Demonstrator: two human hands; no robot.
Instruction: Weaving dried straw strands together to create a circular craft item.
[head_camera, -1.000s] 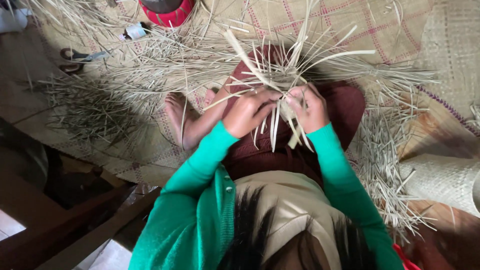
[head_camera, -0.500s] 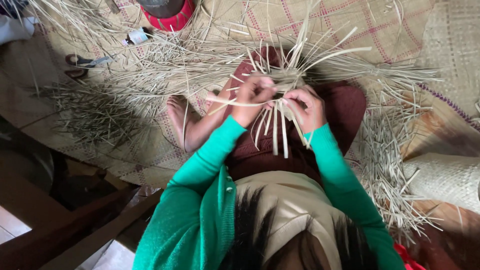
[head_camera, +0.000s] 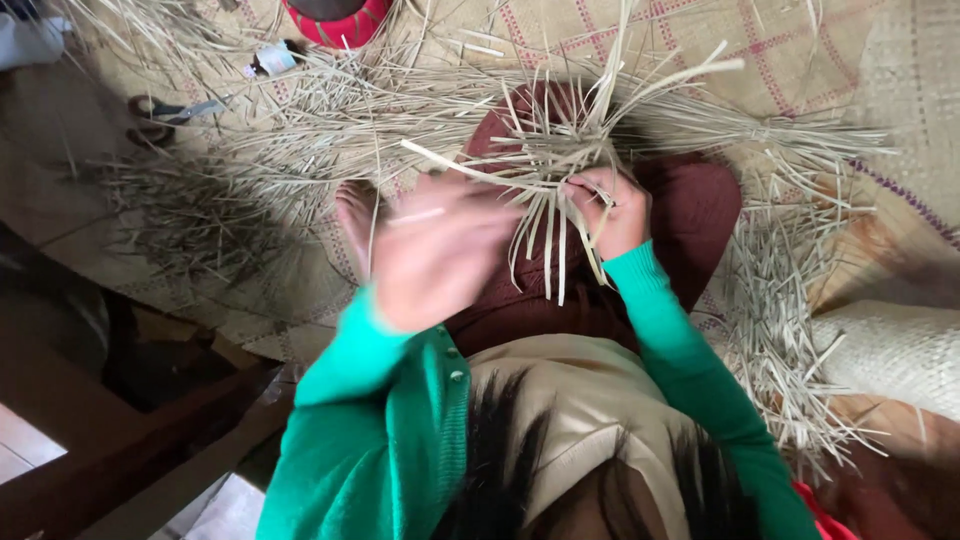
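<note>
Woven straw, pale tan and crossed with faded red lines, makes up the broad floor mat (head_camera: 800, 60) that carries everything here. Loose dry straw strips (head_camera: 300, 130) lie scattered over it in fans and heaps, close enough to be picked up without the person shifting. At the right edge sits a rounded, finely woven pale basket piece (head_camera: 890, 350), set apart from the loose material. The person sits on the mat with dark maroon trousers (head_camera: 690, 215) drawn up, so the lap serves as a support for the work, and a bare foot (head_camera: 355, 210) shows just left of the knee.

Over the lap is the half-woven bundle of flat pale straw strips (head_camera: 560, 150), its free ends spraying up and outward while others hang down over the trousers. The right hand (head_camera: 610, 210), in a green sleeve, is closed around the woven centre of this bundle, pinching it so the crossings do not slip. The left hand (head_camera: 440, 250) is blurred with motion just left of the bundle; a single thin strip (head_camera: 455, 160) crosses above it, but whether the fingers hold it or are spread apart I cannot tell.

At the top edge stands a red round container (head_camera: 335, 18), and to the left lie a small white spool-like object (head_camera: 268, 60) and dark-handled scissors (head_camera: 165, 110).
</note>
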